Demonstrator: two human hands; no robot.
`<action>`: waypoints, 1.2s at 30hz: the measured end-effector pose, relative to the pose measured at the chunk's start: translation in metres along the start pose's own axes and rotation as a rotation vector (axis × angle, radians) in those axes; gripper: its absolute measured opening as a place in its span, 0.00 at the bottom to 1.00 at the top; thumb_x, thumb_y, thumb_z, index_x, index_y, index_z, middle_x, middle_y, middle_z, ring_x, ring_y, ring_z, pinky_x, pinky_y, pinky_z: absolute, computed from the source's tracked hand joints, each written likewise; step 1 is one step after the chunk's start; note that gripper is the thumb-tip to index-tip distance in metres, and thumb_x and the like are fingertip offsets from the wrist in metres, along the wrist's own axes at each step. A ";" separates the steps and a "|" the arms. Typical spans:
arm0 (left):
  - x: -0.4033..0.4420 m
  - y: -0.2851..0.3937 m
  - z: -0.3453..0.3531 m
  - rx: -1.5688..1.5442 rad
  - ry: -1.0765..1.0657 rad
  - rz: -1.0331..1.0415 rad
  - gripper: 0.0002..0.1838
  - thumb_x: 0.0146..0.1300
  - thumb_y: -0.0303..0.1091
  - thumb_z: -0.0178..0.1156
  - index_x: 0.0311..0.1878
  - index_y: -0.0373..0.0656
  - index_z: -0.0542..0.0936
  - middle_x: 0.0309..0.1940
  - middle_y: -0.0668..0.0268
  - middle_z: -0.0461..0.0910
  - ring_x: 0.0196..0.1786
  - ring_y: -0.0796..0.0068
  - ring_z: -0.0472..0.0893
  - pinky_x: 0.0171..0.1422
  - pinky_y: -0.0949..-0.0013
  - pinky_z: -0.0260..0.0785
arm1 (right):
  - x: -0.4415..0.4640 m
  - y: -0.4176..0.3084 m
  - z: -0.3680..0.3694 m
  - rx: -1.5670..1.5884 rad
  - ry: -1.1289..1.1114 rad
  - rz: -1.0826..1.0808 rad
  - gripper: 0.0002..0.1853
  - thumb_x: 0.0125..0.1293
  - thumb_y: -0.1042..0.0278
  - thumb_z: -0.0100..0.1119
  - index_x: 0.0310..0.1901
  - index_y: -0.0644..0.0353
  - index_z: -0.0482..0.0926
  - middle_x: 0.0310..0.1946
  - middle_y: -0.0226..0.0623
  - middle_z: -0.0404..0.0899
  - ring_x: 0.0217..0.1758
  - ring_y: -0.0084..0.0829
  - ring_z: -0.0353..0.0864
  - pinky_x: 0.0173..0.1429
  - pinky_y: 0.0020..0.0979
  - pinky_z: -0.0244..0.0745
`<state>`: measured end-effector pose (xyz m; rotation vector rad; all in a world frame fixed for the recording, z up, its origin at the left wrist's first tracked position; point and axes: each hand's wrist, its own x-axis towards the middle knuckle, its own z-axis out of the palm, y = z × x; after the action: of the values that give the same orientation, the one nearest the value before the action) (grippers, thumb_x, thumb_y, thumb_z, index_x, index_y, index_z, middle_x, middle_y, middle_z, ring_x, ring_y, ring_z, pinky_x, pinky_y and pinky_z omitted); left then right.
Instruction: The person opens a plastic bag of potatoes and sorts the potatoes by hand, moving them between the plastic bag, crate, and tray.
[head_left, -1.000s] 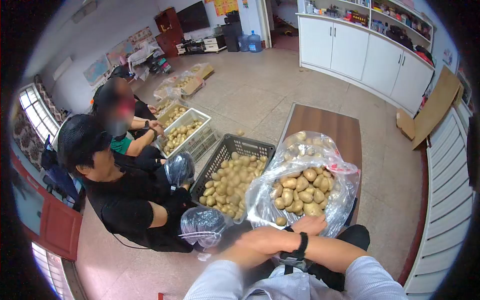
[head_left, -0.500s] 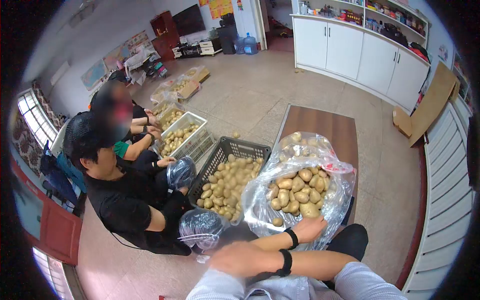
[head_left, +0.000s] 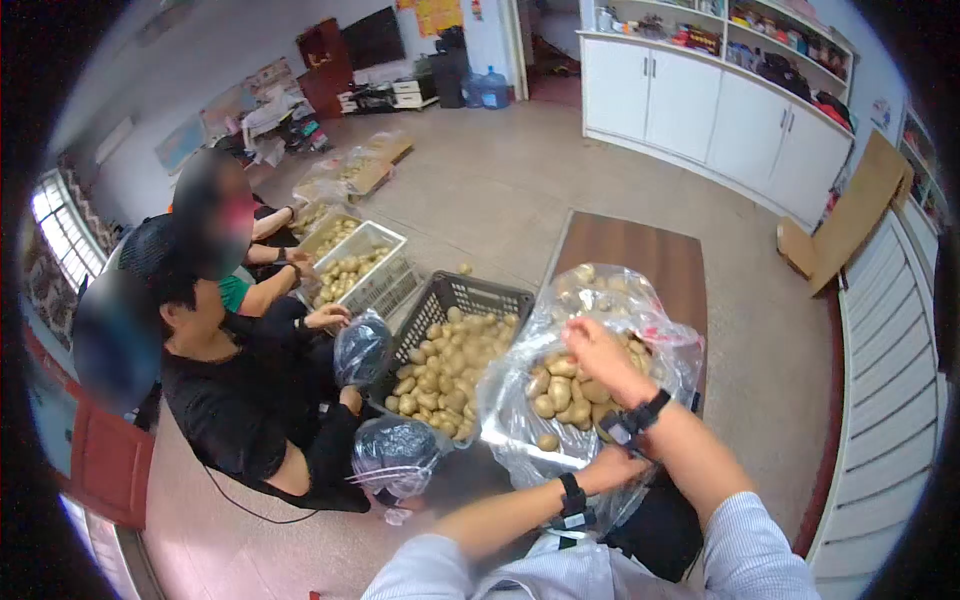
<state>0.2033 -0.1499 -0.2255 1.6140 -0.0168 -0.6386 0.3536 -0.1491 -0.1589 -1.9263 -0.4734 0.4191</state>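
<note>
A clear plastic bag (head_left: 500, 400) full of potatoes (head_left: 567, 397) lies open on the brown table. My right hand (head_left: 597, 352) is above the potatoes near the bag's far side, its fingers apart with nothing seen in them. Lower down, my left hand (head_left: 610, 469) rests at the bag's near edge beneath my right wrist. Its fingertips are partly hidden, so what it holds, if anything, cannot be made out. Both wrists wear black bands. To the left of the bag stands a dark crate (head_left: 484, 296) with many potatoes.
A person in black (head_left: 240, 400) sits at the left beside two plastic-wrapped bundles (head_left: 362, 347). Farther back, other people work by a white crate (head_left: 397, 262) of potatoes. The brown table (head_left: 635, 245) extends behind the bag; white cabinets (head_left: 690, 105) line the far wall.
My right hand has swung from the left, where it crossed over my left arm, to above the bag. My left hand has shifted slightly down. The seated person's hand has risen a little.
</note>
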 end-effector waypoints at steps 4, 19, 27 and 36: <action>-0.006 -0.004 -0.004 -0.576 0.035 0.368 0.38 0.59 0.33 0.66 0.69 0.40 0.58 0.55 0.61 0.76 0.47 0.67 0.81 0.50 0.63 0.78 | 0.010 -0.003 -0.029 0.395 0.083 0.215 0.22 0.70 0.57 0.54 0.59 0.61 0.70 0.47 0.35 0.77 0.35 0.27 0.80 0.31 0.26 0.72; -0.023 0.039 0.003 -0.925 0.318 0.138 0.16 0.72 0.43 0.55 0.54 0.43 0.71 0.40 0.63 0.80 0.30 0.69 0.80 0.25 0.72 0.72 | 0.005 0.057 -0.021 -0.419 0.577 -0.121 0.19 0.65 0.62 0.55 0.53 0.64 0.72 0.49 0.51 0.78 0.45 0.52 0.82 0.50 0.48 0.76; -0.030 0.033 0.019 -1.041 0.249 0.073 0.17 0.71 0.44 0.55 0.51 0.39 0.73 0.39 0.59 0.81 0.28 0.68 0.81 0.22 0.72 0.70 | 0.025 0.083 -0.024 -0.279 0.585 -0.049 0.20 0.68 0.66 0.53 0.59 0.64 0.67 0.44 0.48 0.79 0.40 0.40 0.84 0.45 0.41 0.80; -0.034 0.046 0.016 -0.908 0.304 0.093 0.18 0.71 0.44 0.55 0.52 0.38 0.72 0.41 0.59 0.79 0.29 0.65 0.83 0.23 0.72 0.73 | 0.008 0.066 -0.015 -0.103 0.461 -0.133 0.16 0.69 0.66 0.54 0.54 0.66 0.73 0.42 0.42 0.80 0.37 0.32 0.84 0.38 0.36 0.79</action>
<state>0.1840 -0.1594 -0.1697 0.8026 0.3704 -0.2470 0.3771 -0.1806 -0.2150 -1.9975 -0.3193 -0.1396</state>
